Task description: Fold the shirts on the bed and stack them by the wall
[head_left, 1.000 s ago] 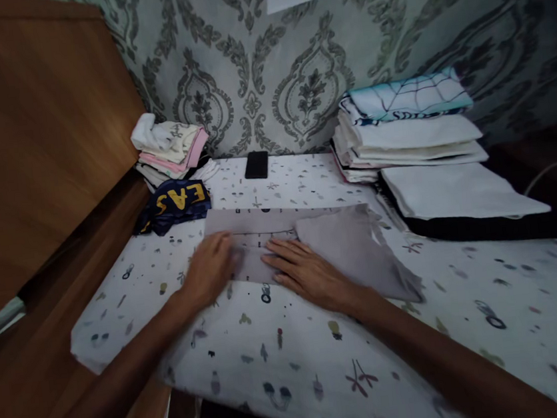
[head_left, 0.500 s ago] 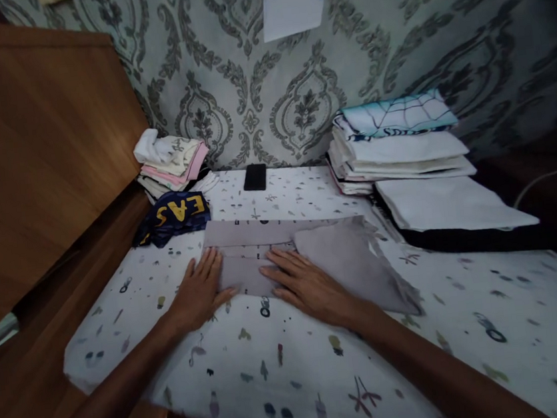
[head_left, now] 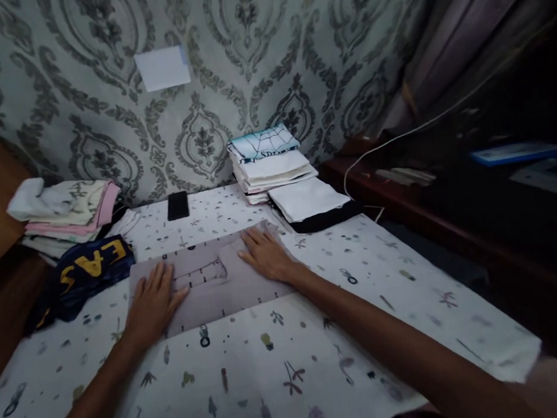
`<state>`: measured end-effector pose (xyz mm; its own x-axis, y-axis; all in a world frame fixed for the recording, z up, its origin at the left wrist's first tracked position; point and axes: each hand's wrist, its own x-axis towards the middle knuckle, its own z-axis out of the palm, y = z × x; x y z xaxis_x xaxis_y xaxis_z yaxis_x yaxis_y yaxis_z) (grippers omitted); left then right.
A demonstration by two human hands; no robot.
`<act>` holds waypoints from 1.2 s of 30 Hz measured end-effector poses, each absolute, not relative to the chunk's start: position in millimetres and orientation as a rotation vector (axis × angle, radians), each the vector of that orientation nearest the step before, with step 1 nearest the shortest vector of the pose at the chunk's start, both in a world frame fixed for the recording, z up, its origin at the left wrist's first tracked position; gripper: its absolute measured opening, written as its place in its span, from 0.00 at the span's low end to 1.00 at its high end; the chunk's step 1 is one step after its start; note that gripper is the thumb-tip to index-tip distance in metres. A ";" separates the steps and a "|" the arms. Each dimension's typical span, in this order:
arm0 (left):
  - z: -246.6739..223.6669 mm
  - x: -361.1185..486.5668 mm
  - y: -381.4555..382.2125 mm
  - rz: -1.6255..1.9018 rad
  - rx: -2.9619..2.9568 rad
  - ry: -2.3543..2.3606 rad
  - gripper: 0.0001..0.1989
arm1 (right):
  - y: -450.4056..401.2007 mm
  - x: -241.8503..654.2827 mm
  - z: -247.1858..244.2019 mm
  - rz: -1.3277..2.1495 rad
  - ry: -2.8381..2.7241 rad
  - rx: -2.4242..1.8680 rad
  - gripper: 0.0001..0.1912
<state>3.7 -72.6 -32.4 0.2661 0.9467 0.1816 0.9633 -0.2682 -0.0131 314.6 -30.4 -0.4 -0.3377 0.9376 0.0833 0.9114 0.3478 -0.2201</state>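
Resting the left hand (head_left: 149, 307) open and palm down on the left end of the grey cloth (head_left: 247, 286), fingers slightly spread. Resting the right hand (head_left: 266, 256) open too, palm down near the far right corner of the same cloth. Touching the cloth with both, so favouring neither hand as the nearer one, and gripping nothing. Running the cloth's long axis sideways between the hands, from under the left hand rightward and slightly away towards the right hand. Showing a narrow gap in the folds between the two hands, closer to the left one. Bearing all this on the table (head_left: 247, 373), under a patterned cover.

Placing the navy cloth (head_left: 89, 271) just beyond and left of the left hand, and the mixed clothes pile (head_left: 71, 219) farther past it. Keeping the black phone (head_left: 177, 206) beyond the cloth, between the hands sideways. Setting the white folded cloth (head_left: 307, 199) beyond and right of the right hand, near the tall stack (head_left: 273, 164).

Compared with half a second ago, placing the right hand farther right, away from the middle. Turning in the right part, then slanting nearward, and making a straighter strip. Keeping the left hand at the left end. Looking farther right, bringing in more of the cable (head_left: 407, 133).
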 end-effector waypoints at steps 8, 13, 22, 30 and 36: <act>-32.0 5.9 -76.0 -0.083 -2.343 -1.900 0.35 | -22.8 322.3 -13.0 0.200 -2.416 -1.785 0.35; -29.2 7.3 -75.9 -0.047 -2.348 -1.938 0.35 | -9.9 330.7 -8.7 0.194 -2.300 -1.982 0.35; -22.9 7.2 -78.6 -0.099 -2.416 -1.972 0.36 | 3.0 340.5 -16.9 0.246 -2.249 -2.046 0.35; -11.3 -38.9 -86.2 -0.295 -2.332 -2.149 0.32 | -22.4 326.8 -1.1 0.049 -2.186 -1.705 0.28; 18.5 -67.5 -59.0 -0.429 -2.096 -2.461 0.16 | -107.1 204.2 28.4 0.295 -2.597 -1.052 0.13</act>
